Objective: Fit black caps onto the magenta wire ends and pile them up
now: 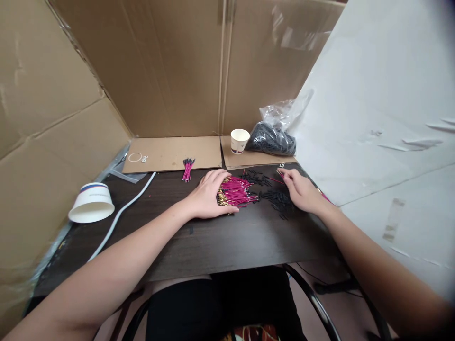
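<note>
The pile of pink wires [240,190] is laid on the counter [227,241], its left end cupped by the wide-spread left hand [209,195]. Right of the pile, black tubes [279,201] are scattered, and a thin wire [280,174] is pinched by the right hand [299,190]. Behind the pile, a paper cup [239,141] is set.

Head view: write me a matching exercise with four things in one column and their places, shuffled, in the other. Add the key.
Things
1. Left hand
2. Right hand
3. Plastic bag
4. Pale cord

Places
A. At the back, right of the upright cup
B. Curving over the left part of the table
C. Against the big pile of pink wires
D. Beside the loose black pieces

Pairs: 1-C, 2-D, 3-A, 4-B
</note>
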`<move>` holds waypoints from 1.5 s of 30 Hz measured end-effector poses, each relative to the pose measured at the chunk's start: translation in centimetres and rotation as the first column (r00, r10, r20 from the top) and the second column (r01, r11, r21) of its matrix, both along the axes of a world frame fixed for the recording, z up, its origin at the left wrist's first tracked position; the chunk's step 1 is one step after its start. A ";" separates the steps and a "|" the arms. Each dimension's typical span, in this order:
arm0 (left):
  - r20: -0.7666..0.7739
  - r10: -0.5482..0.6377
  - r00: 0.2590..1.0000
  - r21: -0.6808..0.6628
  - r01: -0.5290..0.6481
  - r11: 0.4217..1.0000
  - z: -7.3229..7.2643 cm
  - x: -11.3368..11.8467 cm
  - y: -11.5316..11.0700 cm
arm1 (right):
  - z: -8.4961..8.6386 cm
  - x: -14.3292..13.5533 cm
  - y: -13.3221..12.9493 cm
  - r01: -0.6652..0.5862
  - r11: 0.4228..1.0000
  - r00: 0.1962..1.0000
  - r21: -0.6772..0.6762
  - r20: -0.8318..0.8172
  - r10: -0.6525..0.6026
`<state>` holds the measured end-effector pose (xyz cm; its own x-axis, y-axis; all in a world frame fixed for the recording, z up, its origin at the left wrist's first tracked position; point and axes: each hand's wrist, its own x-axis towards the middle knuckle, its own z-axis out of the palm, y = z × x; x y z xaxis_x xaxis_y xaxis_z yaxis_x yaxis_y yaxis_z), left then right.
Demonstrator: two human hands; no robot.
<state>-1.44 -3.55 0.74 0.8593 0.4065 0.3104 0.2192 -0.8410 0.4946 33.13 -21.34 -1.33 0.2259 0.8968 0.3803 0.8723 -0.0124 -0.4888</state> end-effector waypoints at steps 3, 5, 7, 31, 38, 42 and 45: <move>-0.029 -0.009 1.000 -0.017 0.008 1.000 -0.1 0.0 -0.1 | -1.8 0.0 -1.5 0.030 0.999 1.000 0.012 -0.010 -0.030; -0.042 -0.014 0.999 -0.023 0.013 1.000 -0.2 0.0 -0.1 | -2.5 0.0 -1.5 0.031 0.999 0.999 0.015 -0.019 -0.031; -0.058 -0.017 0.998 -0.019 0.016 1.000 -0.3 0.1 0.0 | -2.7 -0.1 -0.8 0.033 0.999 0.999 0.012 -0.028 -0.033; -0.040 -0.030 0.999 -0.007 0.030 1.000 -0.4 0.0 0.9 | 0.1 -11.0 7.9 -0.377 0.919 0.911 0.113 -0.137 0.390; -0.050 -0.037 0.998 0.032 0.038 0.999 -0.3 -0.1 1.1 | 0.5 -10.4 7.6 -0.438 0.882 0.860 0.174 -0.206 0.468; -0.037 -0.043 0.998 0.061 0.045 0.997 -0.2 -0.1 1.1 | 0.9 -9.7 6.0 -0.342 0.920 0.902 0.191 -0.209 0.378; -0.011 -0.053 0.999 0.087 0.054 0.995 -0.1 -0.2 1.0 | 0.7 -9.2 2.9 -0.251 0.955 0.948 0.156 -0.157 0.275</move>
<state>-1.60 -2.56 0.60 0.8821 0.3313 0.3349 0.1766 -0.8916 0.4169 23.94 -18.48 -0.67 0.0621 0.8776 0.4754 0.7362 0.2813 -0.6155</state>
